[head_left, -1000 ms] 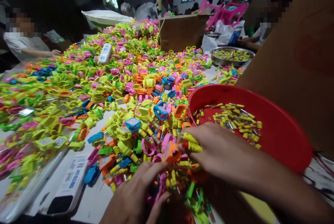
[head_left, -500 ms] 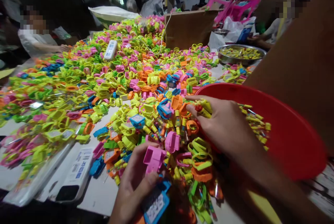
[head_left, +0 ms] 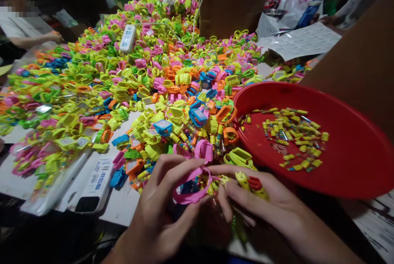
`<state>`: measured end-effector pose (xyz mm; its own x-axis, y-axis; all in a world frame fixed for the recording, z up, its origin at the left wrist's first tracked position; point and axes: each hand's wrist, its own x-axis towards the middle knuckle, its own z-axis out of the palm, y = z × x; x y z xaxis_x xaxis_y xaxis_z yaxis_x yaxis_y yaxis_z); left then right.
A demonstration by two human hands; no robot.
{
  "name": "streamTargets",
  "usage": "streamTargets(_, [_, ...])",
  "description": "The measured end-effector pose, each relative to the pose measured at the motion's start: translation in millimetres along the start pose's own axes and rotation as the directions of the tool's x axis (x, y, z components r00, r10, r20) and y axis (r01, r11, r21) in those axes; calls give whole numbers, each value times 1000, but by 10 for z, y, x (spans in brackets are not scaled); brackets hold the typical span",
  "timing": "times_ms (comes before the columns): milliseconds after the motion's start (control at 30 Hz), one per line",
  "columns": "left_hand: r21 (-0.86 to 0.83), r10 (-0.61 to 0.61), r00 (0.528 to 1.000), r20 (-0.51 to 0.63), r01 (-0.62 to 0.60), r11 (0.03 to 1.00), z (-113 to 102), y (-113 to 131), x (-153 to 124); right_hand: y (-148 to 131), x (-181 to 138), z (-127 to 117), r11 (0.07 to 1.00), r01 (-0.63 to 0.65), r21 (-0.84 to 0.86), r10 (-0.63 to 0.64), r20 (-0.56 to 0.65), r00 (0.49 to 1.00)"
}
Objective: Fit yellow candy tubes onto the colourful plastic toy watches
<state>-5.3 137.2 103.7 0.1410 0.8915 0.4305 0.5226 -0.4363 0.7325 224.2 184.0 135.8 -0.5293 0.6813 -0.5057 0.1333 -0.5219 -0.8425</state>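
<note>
My left hand point(head_left: 160, 210) is closed around a pink plastic toy watch band point(head_left: 192, 186), held at the near table edge. My right hand point(head_left: 261, 206) meets it from the right, fingers pinched on the band, with small yellow and red pieces point(head_left: 252, 184) lying on its fingers. Just beyond both hands lies a heap of coloured toy watch bands point(head_left: 172, 128). A red basin point(head_left: 353, 165) holding small yellow pieces point(head_left: 292, 133) sits to the right of my hands.
The watch-band pile point(head_left: 92, 75) covers the table back to a white power strip point(head_left: 127, 38) and a cardboard box point(head_left: 234, 7). A white flat device point(head_left: 94, 186) lies at the near left. A person's arm point(head_left: 33, 40) rests far left. A cardboard panel point(head_left: 360, 63) stands right.
My right hand drew back from the basin's rim to the near edge. My left hand swapped the pink and blue pieces for a pink band. The camera tilted down.
</note>
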Motion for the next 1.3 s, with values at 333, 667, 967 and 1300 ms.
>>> streamTargets(333, [264, 161, 981, 105, -183, 947, -98, 64, 2, 15, -74, 14, 987, -73, 142, 71, 16, 997])
streamTargets(667, [292, 215, 959, 183, -262, 920, -94, 21, -4, -44, 23, 16, 971, -18, 237, -26, 182, 983])
streamTargets(967, [298, 182, 971, 152, -221, 929, -44, -16, -70, -27, 91, 21, 969, 167, -181, -163, 36, 986])
streamTargets(1300, [-624, -615, 756, -226, 372, 687, -76, -135, -9, -518, 585, -197, 916, 339, -212, -373, -144, 917])
